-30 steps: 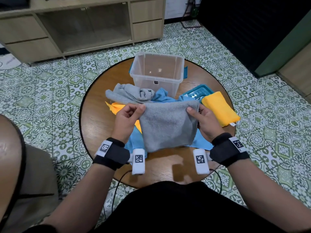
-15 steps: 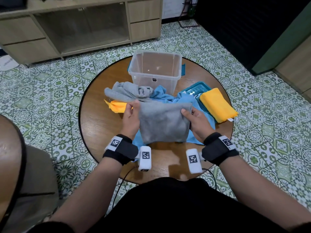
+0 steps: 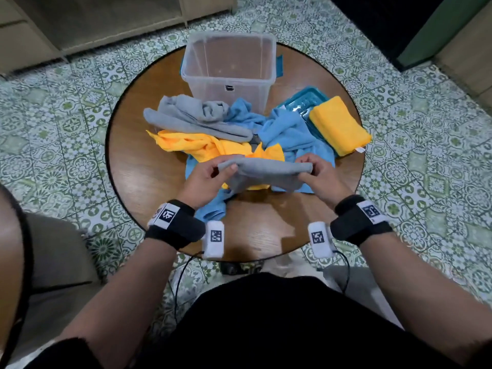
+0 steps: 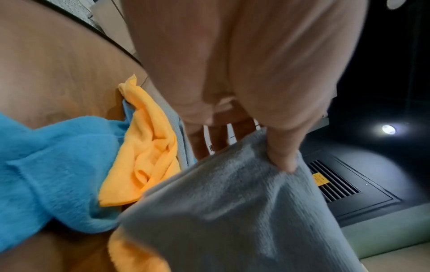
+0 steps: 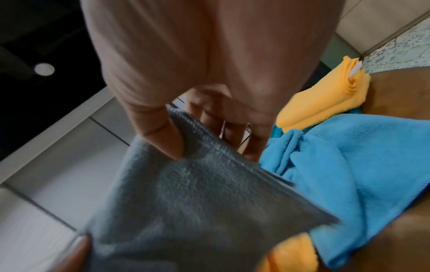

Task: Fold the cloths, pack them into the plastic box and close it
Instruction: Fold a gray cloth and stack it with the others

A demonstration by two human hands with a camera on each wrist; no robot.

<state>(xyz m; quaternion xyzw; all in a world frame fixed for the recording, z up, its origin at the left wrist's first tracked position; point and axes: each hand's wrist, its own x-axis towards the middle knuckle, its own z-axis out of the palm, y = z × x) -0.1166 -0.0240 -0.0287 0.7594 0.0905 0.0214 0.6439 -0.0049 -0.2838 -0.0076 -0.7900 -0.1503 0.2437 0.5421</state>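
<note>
Grey cloth [image 3: 262,170] held above the tabletop [image 3: 149,179] at its near middle, left end pinched by left hand [image 3: 206,179], right end by right hand [image 3: 315,177]; lower part folded under, partly hidden. Beneath: loose heap of one grey [image 3: 191,115], one yellow [image 3: 197,145], at least one blue cloth [image 3: 292,131], overlapping, count unsure. One folded yellow cloth [image 3: 339,125] on teal lid [image 3: 298,102], mostly covered. One clear box [image 3: 229,62] behind, open. Wrist views blurred.
</note>
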